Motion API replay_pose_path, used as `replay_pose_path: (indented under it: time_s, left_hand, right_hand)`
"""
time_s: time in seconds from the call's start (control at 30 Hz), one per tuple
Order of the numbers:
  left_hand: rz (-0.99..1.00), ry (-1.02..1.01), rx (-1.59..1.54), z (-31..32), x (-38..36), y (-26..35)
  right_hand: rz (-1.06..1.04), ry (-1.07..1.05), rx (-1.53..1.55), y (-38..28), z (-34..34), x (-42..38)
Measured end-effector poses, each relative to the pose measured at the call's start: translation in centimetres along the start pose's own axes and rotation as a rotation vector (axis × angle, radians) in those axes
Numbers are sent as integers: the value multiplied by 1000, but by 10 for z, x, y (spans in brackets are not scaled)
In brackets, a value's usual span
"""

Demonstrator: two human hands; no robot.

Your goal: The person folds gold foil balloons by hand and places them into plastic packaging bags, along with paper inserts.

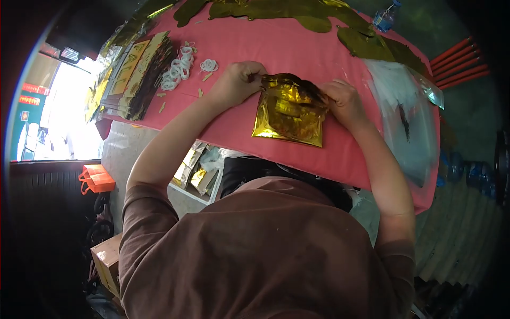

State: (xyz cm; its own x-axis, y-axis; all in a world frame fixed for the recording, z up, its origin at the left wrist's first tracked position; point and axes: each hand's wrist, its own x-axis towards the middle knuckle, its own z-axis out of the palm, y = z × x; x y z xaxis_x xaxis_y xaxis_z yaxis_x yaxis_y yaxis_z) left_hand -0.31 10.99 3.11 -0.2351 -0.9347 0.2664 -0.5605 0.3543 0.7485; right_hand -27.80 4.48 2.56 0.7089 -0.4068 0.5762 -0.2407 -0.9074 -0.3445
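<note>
A shiny gold foil bag (289, 114) lies on the pink-covered table (228, 127) in front of me, its wavy top edge facing away. My left hand (241, 80) is closed on its upper left corner. At the upper right corner my right hand (342, 101) pinches the foil between curled fingers. Left of the bag are a small coil of white cord (209, 65) and a larger heap of white cord loops (178, 69). A few small gold strips (207, 76) are scattered near them.
Stacked printed packets (133, 74) stand at the table's left end. Flat gold foil pieces (276, 9) line the far edge. Clear plastic bags (404, 122) lie on the right, and a water bottle (387, 18) stands beyond. Below the near edge is a white bin (199, 173) with packets.
</note>
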Motion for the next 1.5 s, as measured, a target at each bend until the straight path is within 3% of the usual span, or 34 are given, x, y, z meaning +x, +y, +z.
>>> replay_pose_path:
  time_s: [0.07,0.13,0.27,0.33,0.47,0.57,0.63,0.93,1.03,1.1,1.3,1.43,1.5]
  left_hand:
    - [55,-3,58,0,-1,1]
    - [277,-8,227,-1,-1,1]
    - [277,-95,348,-7,-3,8]
    - [412,-113,336,-9,-3,7]
    - [263,-122,197,-8,-11,29]
    - [358,-104,127,6,-20,52]
    - [447,-207,260,12,-25,61]
    - [453,-272,277,15,-38,45]
    - [428,-282,248,14,-39,45]
    - [431,-280,240,14,-39,46]
    - [412,-284,228,14,-40,47]
    - [423,-295,234,14,-40,45]
    - [416,-289,233,16,-41,44]
  right_hand:
    - [-79,-46,-126,-7,-5,-1]
    - [-163,-91,-253,-13,-10,1]
    - [-332,-146,-394,-18,-12,6]
    - [-369,-141,-402,-18,-12,7]
    - [-386,-205,-416,-19,-13,8]
    - [-398,-232,-439,-18,-13,8]
    - [-407,-227,-434,-17,-13,8]
    - [-436,-200,-435,-16,-14,6]
    - [-392,-219,-385,-13,-23,0]
    - [-163,-236,-279,-7,-32,-7]
    - [206,-97,49,-26,-33,-5]
    - [164,-95,17,-70,-5,2]
    - [247,-272,17,-86,6,1]
